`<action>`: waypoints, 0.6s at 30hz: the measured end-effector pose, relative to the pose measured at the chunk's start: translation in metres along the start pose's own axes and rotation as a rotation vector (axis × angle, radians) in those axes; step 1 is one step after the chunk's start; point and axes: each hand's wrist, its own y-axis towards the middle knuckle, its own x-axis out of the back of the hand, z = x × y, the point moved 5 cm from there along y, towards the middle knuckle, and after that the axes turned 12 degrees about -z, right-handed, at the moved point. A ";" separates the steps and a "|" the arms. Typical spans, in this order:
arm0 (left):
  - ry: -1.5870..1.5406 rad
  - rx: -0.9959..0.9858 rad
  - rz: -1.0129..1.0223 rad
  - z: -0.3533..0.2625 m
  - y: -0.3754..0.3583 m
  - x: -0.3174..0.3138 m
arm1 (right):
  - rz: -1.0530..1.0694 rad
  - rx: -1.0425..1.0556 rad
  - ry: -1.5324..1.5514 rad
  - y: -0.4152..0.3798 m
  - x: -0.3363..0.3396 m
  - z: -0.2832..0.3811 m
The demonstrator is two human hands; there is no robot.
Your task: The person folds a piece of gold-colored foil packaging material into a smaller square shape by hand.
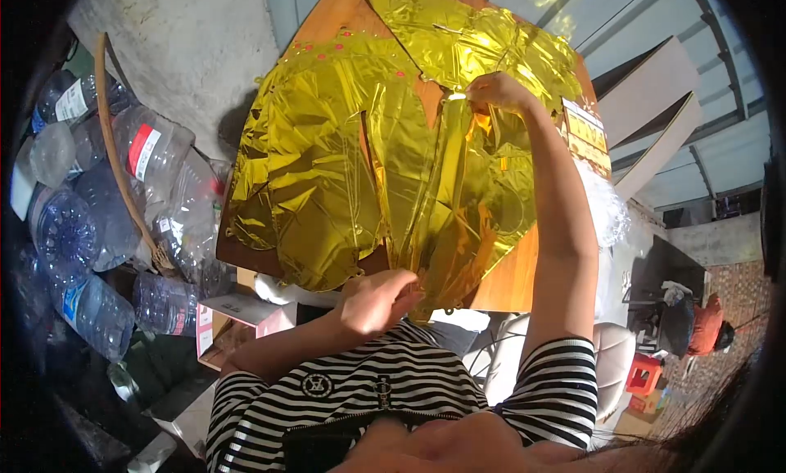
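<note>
Flat, uninflated gold foil balloons [319, 170] with seamed edges and small tabs lie spread over a wooden table [509, 281]. My left hand [378, 301] is at the near edge, its fingers closed on the lower end of a creased gold foil balloon [446, 219]. Farther up, my right hand [498, 93] pinches the upper part of the same foil, close to a bright narrow strip. Between the two hands the foil runs as a long fold. Another gold foil piece [467, 35] lies beyond my right hand.
Large clear plastic bottles [151, 146] are piled at the left, with a curved wooden stick [115, 146] across them. An open cardboard box [246, 322] stands by the table's near left corner. Printed packaging [585, 137] sits at the right edge. A person in orange [706, 324] is far right, near a red stool [643, 375].
</note>
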 end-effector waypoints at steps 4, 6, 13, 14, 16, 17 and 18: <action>0.068 -0.228 0.047 -0.012 0.002 0.012 | 0.049 -0.021 0.122 0.000 -0.009 -0.006; 0.148 -0.476 -0.121 -0.028 0.007 0.028 | 0.004 -0.065 0.122 -0.003 -0.010 -0.009; 0.303 -0.524 -0.091 -0.011 -0.010 0.043 | -0.029 0.034 0.111 -0.004 -0.028 -0.017; 0.330 -0.537 -0.119 -0.008 -0.012 0.044 | -0.090 0.134 0.049 -0.007 -0.026 -0.009; 0.371 -0.503 -0.107 -0.002 -0.020 0.044 | -0.087 0.111 0.057 -0.010 -0.023 -0.003; 0.398 -0.522 -0.093 0.000 -0.023 0.043 | -0.169 0.223 -0.108 -0.018 -0.013 0.013; 0.424 -0.542 -0.080 0.002 -0.025 0.040 | -0.251 0.334 -0.277 -0.028 -0.011 0.026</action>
